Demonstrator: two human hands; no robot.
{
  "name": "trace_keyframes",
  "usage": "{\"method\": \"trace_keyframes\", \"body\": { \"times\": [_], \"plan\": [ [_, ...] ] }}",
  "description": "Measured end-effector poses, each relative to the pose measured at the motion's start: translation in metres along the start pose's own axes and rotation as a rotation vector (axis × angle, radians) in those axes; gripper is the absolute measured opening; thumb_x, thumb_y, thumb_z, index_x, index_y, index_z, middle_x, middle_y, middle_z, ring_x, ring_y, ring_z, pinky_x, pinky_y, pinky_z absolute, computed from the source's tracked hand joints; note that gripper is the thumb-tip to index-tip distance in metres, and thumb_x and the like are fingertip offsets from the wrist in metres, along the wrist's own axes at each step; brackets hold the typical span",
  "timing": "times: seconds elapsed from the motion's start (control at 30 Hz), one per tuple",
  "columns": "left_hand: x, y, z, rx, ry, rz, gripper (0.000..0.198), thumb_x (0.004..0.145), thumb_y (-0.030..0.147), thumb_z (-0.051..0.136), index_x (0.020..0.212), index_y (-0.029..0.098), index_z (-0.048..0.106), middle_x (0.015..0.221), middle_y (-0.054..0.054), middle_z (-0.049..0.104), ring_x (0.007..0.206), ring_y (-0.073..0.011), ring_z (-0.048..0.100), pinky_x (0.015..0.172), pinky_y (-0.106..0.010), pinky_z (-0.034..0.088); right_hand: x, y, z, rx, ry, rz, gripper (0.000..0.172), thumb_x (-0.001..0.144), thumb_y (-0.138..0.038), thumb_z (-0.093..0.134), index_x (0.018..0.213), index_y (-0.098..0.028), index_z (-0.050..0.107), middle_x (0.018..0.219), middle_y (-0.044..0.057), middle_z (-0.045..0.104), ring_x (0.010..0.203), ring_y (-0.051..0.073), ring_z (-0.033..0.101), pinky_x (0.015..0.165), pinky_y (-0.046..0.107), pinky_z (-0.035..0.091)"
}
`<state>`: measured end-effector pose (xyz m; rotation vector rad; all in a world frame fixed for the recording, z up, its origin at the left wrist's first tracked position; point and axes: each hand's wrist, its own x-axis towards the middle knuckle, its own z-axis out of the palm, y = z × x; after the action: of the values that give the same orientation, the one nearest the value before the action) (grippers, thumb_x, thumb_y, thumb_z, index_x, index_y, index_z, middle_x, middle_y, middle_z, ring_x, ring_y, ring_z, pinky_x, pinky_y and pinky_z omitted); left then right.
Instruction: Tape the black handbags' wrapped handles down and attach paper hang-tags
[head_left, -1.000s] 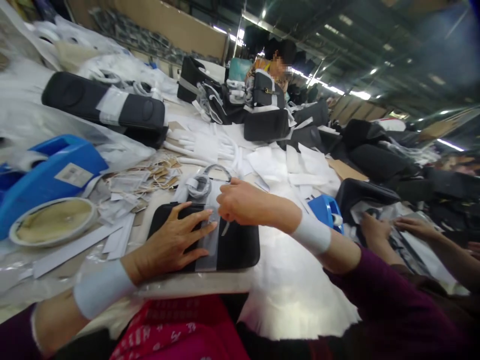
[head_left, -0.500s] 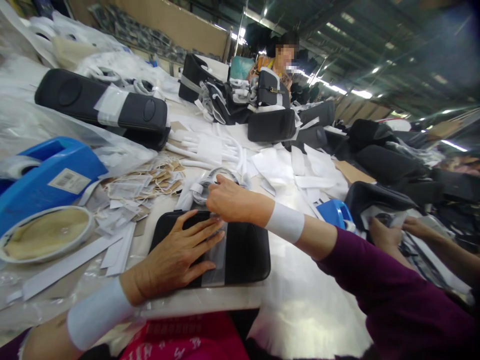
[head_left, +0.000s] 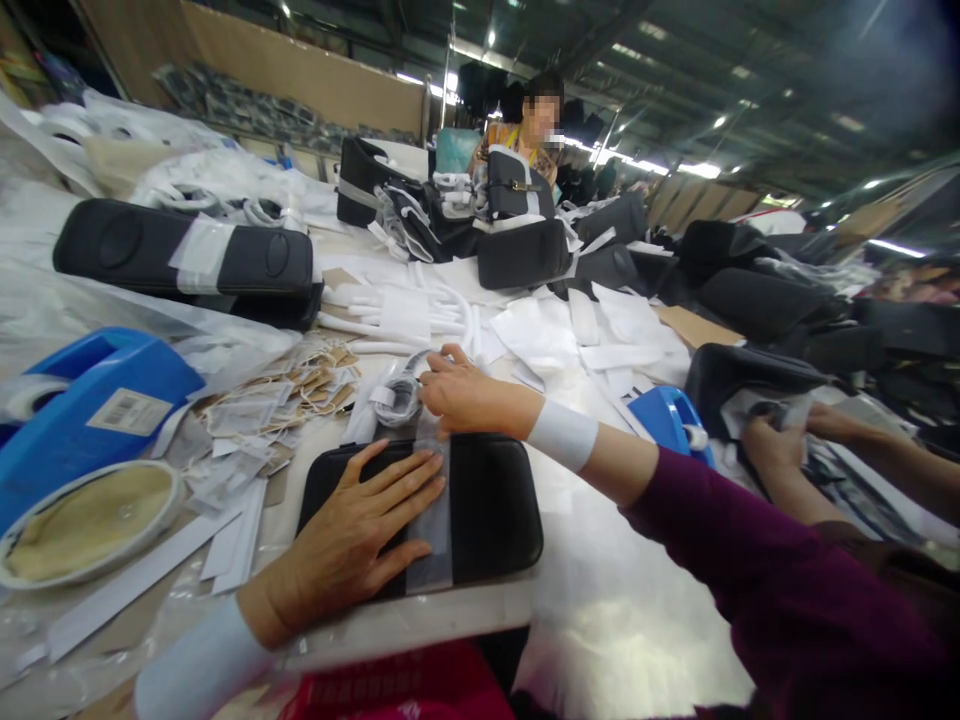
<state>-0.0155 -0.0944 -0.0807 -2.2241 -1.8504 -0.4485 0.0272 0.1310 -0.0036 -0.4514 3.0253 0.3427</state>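
A black handbag (head_left: 499, 510) lies flat on the table in front of me. A translucent wrapping strip (head_left: 433, 560) runs across its middle and up past its far edge. My left hand (head_left: 375, 520) rests flat on the bag, fingers spread, its fingertips on the strip. Just beyond the far edge, my right hand (head_left: 469, 395) has its fingers closed on the upper end of the strip; the fingertips are partly hidden. Close beside it sits a coiled strap (head_left: 397, 400) in clear wrap.
Blue tape dispensers (head_left: 97, 410) (head_left: 667, 420) stand at left and right. A round cream-lined dish (head_left: 90, 520) and string tags (head_left: 315, 385) lie left. Black bags (head_left: 184, 250) and white paper pieces (head_left: 540, 325) spread behind. A co-worker's hands (head_left: 776, 440) handle a bag at right.
The strip now stretches visibly from the bag's far edge up to my right hand, whose fingers have shifted slightly. My left hand stays flat on the bag. The whole view has shifted a little.
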Motion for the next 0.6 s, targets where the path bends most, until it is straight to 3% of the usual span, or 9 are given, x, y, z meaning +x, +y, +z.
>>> {"method": "trace_keyframes", "body": {
  "times": [0.07, 0.17, 0.23, 0.3, 0.37, 0.47, 0.6],
  "plan": [
    [0.0, 0.0, 0.0, 0.036, -0.008, 0.008, 0.059, 0.092, 0.036, 0.054, 0.147, 0.025, 0.037, 0.151, -0.009, 0.041, 0.137, -0.0262, 0.04, 0.118, -0.052, 0.009, 0.008, 0.01, 0.005, 0.066, -0.045, 0.091, 0.021, 0.072, -0.03, 0.076, 0.082, -0.012, 0.069, 0.099, 0.013, 0.067, 0.111, 0.033, 0.045, 0.1, 0.049, 0.023],
    [0.001, -0.002, 0.0, 0.085, 0.013, 0.029, 0.059, 0.091, 0.036, 0.054, 0.146, 0.023, 0.037, 0.15, -0.01, 0.043, 0.135, -0.0265, 0.043, 0.117, -0.051, 0.012, 0.021, 0.016, 0.006, 0.257, -0.058, 0.352, 0.013, 0.073, -0.019, 0.07, 0.084, -0.013, 0.067, 0.097, 0.011, 0.066, 0.106, 0.03, 0.05, 0.096, 0.047, 0.028],
    [0.001, -0.003, 0.002, 0.116, 0.037, 0.052, 0.059, 0.091, 0.036, 0.054, 0.146, 0.023, 0.039, 0.148, -0.01, 0.045, 0.134, -0.0267, 0.045, 0.117, -0.051, 0.014, 0.022, 0.015, 0.001, 0.309, 0.055, 0.543, 0.019, 0.077, -0.012, 0.059, 0.096, -0.013, 0.064, 0.108, 0.012, 0.063, 0.107, 0.028, 0.051, 0.094, 0.045, 0.03],
    [0.001, -0.005, 0.004, 0.144, 0.068, 0.08, 0.058, 0.09, 0.037, 0.055, 0.145, 0.025, 0.04, 0.147, -0.009, 0.047, 0.132, -0.0261, 0.047, 0.116, -0.048, 0.016, 0.005, 0.01, -0.006, 0.371, 0.259, 0.672, 0.025, 0.082, -0.009, 0.048, 0.104, -0.015, 0.06, 0.114, 0.01, 0.06, 0.106, 0.023, 0.052, 0.092, 0.04, 0.033],
    [0.001, -0.009, 0.008, 0.159, 0.105, 0.102, 0.06, 0.089, 0.041, 0.056, 0.145, 0.027, 0.04, 0.146, -0.007, 0.048, 0.13, -0.0257, 0.049, 0.116, -0.046, 0.018, -0.034, 0.006, -0.01, 0.502, 0.503, 0.722, 0.023, 0.085, -0.013, 0.044, 0.102, -0.017, 0.059, 0.11, 0.007, 0.06, 0.098, 0.018, 0.055, 0.089, 0.034, 0.038],
    [0.0, -0.015, 0.015, 0.148, 0.138, 0.104, 0.066, 0.087, 0.042, 0.058, 0.147, 0.032, 0.035, 0.146, -0.005, 0.048, 0.127, -0.0271, 0.053, 0.113, -0.046, 0.02, -0.13, 0.001, -0.007, 0.63, 0.849, 0.826, 0.019, 0.084, -0.018, 0.047, 0.097, -0.018, 0.061, 0.1, 0.004, 0.061, 0.088, 0.015, 0.056, 0.084, 0.028, 0.042],
    [-0.001, -0.019, 0.023, 0.102, 0.141, 0.077, 0.073, 0.086, 0.038, 0.057, 0.15, 0.04, 0.023, 0.146, -0.002, 0.046, 0.124, -0.0289, 0.056, 0.108, -0.052, 0.025, -0.278, 0.001, 0.011, 0.512, 1.045, 1.381, 0.019, 0.076, -0.024, 0.057, 0.093, -0.018, 0.065, 0.099, 0.007, 0.063, 0.084, 0.018, 0.055, 0.078, 0.029, 0.042]
  ]
}}
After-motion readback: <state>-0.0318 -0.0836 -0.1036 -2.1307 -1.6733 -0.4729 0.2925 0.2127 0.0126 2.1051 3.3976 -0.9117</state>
